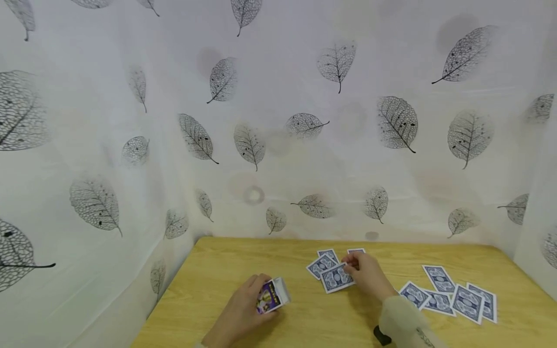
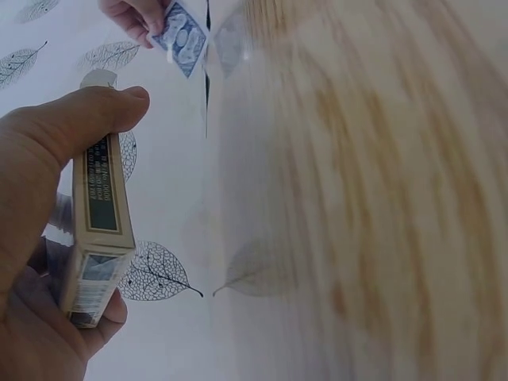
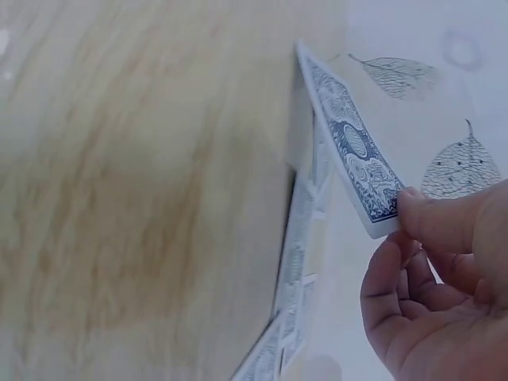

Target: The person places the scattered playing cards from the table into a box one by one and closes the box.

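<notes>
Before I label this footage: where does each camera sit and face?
Head: on the head, facing forward and down at a yellow wooden table; left hand and right hand show.
Left wrist: on that wrist, facing the left hand gripping a purple cardboard box; right hand beyond.
Right wrist: on that wrist, facing the right hand pinching a blue-and-white playing card.
Both wrist views share that card.

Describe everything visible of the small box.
The small box looks like printed cardboard: a purple face with yellow and black print, a pale gold side with a dark lettered panel, barcode-like lines at one end, and a whitish end facing right. It is tilted, gripped between thumb and fingers of the left hand, over the table. Its inside is hidden.
</notes>
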Available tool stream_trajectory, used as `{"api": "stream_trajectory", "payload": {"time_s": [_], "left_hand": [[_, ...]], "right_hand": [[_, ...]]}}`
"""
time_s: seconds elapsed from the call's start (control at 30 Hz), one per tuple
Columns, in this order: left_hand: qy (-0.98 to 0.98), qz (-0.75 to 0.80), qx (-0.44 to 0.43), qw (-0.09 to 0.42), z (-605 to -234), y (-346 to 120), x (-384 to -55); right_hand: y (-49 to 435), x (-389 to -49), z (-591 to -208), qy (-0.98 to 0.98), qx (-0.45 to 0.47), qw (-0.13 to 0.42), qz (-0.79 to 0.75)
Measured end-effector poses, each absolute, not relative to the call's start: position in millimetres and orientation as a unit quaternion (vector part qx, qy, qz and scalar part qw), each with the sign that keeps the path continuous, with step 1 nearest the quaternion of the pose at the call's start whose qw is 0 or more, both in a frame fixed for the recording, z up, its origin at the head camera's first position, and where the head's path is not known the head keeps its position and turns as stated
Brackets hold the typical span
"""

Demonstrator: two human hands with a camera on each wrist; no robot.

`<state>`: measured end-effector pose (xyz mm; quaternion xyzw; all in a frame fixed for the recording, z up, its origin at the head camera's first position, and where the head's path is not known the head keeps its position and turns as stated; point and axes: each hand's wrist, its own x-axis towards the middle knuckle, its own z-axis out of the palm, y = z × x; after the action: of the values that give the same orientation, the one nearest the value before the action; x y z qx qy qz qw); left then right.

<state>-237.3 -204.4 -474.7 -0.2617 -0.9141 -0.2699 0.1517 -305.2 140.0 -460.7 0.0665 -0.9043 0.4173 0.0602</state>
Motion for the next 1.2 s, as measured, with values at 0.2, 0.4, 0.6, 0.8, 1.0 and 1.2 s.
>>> {"api": "stream_trajectory", "payload": {"time_s": [0.2,0.4,0.6,0.8,1.0,1.2], "left_hand": [[-0.914,-0.270,-0.267,0.141,-474,-205,-238],[-0.916,-0.272,-0.265,0.128,-472,-203,-238],[-0.916,-0.274,-0.262,0.131,-470,-201,-237],[-0.917,-0.279,-0.257,0.126,-469,-197,-239],[-0.912,-0.282,-0.266,0.138,-467,-193,-241],[-0.903,-0.293,-0.279,0.147,-461,-187,-239]], "right_hand": [[143,-298,-451,-0.897,0.069,0.070,0.432],[145,-291,-441,-0.893,0.080,0.069,0.439],[145,-281,-432,-0.888,0.107,0.052,0.445],[142,-270,-420,-0.886,0.140,0.043,0.439],[134,-260,-409,-0.876,0.176,0.053,0.445],[125,-250,-404,-0.869,0.186,0.055,0.455]]}}
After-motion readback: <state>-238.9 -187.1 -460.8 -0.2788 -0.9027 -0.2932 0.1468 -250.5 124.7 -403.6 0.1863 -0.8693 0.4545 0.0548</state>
